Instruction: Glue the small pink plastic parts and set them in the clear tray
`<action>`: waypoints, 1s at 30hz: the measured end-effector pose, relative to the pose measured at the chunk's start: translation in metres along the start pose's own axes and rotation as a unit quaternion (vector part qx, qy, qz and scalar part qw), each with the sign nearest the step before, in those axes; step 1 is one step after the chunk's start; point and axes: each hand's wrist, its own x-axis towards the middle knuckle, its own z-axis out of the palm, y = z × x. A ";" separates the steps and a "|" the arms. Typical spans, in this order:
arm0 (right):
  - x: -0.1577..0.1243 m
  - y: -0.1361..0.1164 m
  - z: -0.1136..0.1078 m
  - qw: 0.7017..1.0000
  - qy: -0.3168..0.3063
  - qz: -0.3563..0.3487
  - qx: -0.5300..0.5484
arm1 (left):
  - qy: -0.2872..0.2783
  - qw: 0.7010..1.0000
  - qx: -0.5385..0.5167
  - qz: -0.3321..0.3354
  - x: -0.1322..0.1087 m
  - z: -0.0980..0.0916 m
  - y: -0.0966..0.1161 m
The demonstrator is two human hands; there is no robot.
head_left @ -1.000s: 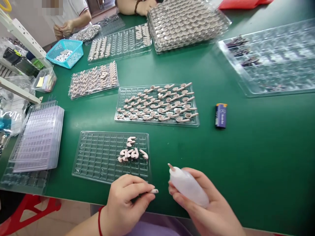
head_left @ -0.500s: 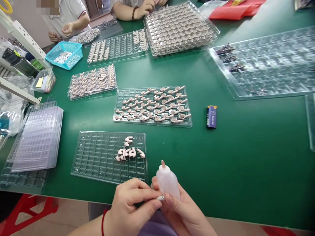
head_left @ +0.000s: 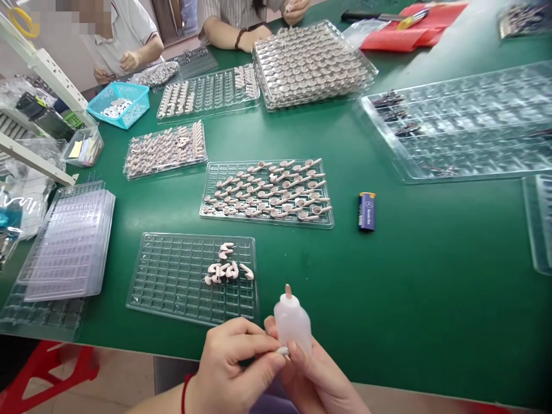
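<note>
My left hand point(head_left: 239, 356), a red cord round its wrist, pinches a small white piece point(head_left: 282, 351) between thumb and forefinger. My right hand point(head_left: 317, 368) is wrapped round a whitish squeeze bottle point(head_left: 293, 325) with a thin tan tip pointing up. Its thumb also meets the far end of the small piece; fingers hide most of that piece. Beyond my left hand lies a clear compartment tray point(head_left: 172, 276) with several white, earphone-like shells point(head_left: 233, 269) on its right side. Farther back, another clear tray point(head_left: 267, 221) carries rows of similar stemmed shells point(head_left: 276, 195).
A blue-purple lighter-sized box point(head_left: 367, 213) lies on the green table point(head_left: 409, 287). Stacked trays point(head_left: 73, 247) stand left; a large clear tray point(head_left: 466, 126) is on the right. At the back are a turquoise basket point(head_left: 125, 112), a filled tray stack point(head_left: 314, 69) and two co-workers.
The view has shifted slightly, so the table scene sits a little lower. Both my hands stay together with the piece and bottle. At the back, a co-worker's hand has risen, holding something small.
</note>
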 end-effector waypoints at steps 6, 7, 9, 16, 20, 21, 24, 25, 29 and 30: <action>0.003 0.002 -0.009 1.000 -0.028 -0.005 -0.014 | 0.008 0.999 0.040 0.028 0.000 0.001 0.001; 0.003 0.002 -0.008 0.999 -0.025 -0.011 -0.016 | 0.009 0.998 0.046 0.038 0.000 0.001 0.001; 0.001 0.001 -0.006 0.999 -0.020 -0.021 -0.022 | 0.009 0.997 0.054 0.059 0.000 0.000 0.002; 0.002 0.001 -0.007 0.998 -0.034 -0.030 -0.033 | 0.014 0.992 0.066 0.102 0.000 0.000 0.003; 0.006 0.004 -0.014 0.997 -0.054 -0.034 -0.037 | 0.024 0.987 0.098 0.128 0.000 0.000 0.001; 0.007 0.005 -0.016 0.997 -0.055 -0.037 -0.036 | 0.025 0.985 0.108 0.134 0.000 -0.001 0.001; 0.010 0.008 -0.021 0.997 -0.052 -0.044 -0.026 | 0.027 0.979 0.129 0.153 0.000 -0.002 0.000; 0.010 0.009 -0.022 0.997 -0.054 -0.044 -0.022 | 0.028 0.978 0.133 0.159 0.000 -0.003 0.000; 0.011 0.011 -0.024 0.997 -0.063 -0.041 -0.013 | 0.030 0.972 0.149 0.180 0.001 -0.003 0.000; 0.011 0.011 -0.023 0.997 -0.063 -0.042 -0.013 | 0.031 0.971 0.152 0.183 0.001 -0.003 0.000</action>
